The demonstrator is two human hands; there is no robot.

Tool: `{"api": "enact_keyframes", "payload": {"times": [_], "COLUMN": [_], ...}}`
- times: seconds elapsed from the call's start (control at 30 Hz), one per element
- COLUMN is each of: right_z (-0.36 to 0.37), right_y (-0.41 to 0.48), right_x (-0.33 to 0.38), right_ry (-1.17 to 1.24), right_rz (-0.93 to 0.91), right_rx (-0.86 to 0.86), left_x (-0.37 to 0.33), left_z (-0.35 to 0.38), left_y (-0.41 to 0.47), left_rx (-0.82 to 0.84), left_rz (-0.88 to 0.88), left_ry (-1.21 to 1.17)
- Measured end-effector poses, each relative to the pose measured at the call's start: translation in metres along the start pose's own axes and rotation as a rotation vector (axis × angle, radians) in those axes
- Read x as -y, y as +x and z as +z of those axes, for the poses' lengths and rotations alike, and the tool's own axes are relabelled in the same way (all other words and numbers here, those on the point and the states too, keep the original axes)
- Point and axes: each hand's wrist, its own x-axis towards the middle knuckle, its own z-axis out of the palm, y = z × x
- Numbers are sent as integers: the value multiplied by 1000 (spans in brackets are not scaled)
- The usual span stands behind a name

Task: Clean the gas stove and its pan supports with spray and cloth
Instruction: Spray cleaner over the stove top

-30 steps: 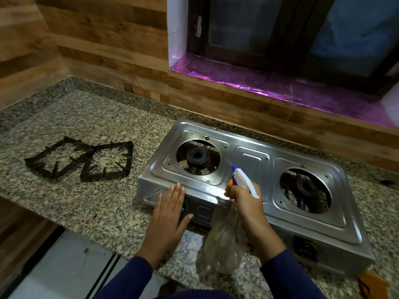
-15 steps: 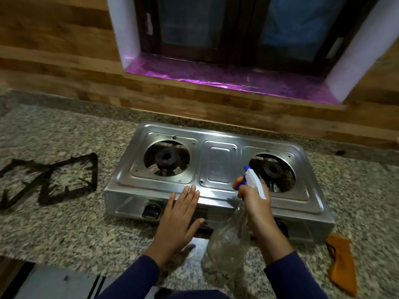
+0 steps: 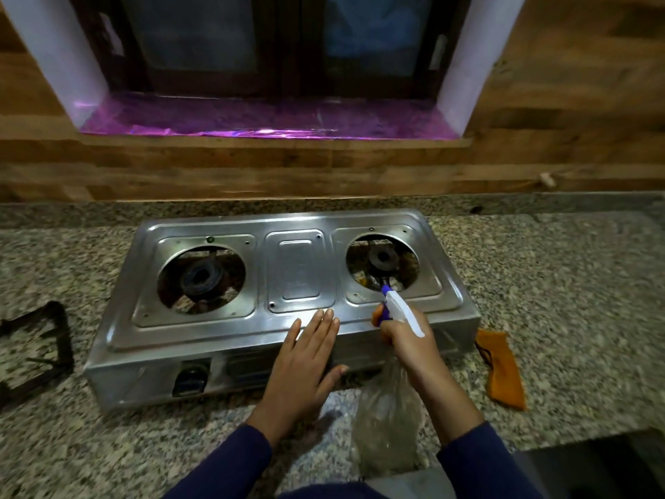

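Our left hand (image 3: 306, 358), fingers straight, rests on gas stove (image 3: 298, 271) front. Our right hand (image 3: 408, 338) fingers grip spray bottle (image 3: 390, 419), its clear body blurry. Pan support (image 3: 64, 336) left, half cut off. Orange cloth (image 3: 502, 369) right on tabletop (image 3: 557, 282).

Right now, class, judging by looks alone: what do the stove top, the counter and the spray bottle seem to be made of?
Stove top: probably stainless steel sheet, shiny; it mirrors light and shows pressed panels and screws.
Counter: likely polished granite; speckled grey, black and cream grain.
Spray bottle: clear plastic body, seen through; white and blue head, apparently plastic too.
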Motion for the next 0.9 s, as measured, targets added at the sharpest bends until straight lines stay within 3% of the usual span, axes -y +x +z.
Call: {"api": "enact_keyframes", "payload": {"times": [0.13,0.27,0.4,0.53,0.67,0.9], "right_z": [-22,-54,-88,-126,-152,-215], "right_y": [-2,-6,-10,-7,-5,44], "right_x": [-10,-11,-19,-34,-36,-22], "right_ry": [39,-102,-74,-161,-74,102], "right_rz": [73,71,137,167,222,42], "right_rx": [-140,-81,-207,-182,-290,-401], "left_x": [-10,-26,-52,-82,-106,-126], "left_z": [5,11,20,28,36,47], "left_y": [11,26,49,74,98,113], "left_rx": [30,49,100,130,167,134], "left_rz": [39,91,169,249,295,281], "left_ry": [-14,-24,-32,-18,1,17]}}
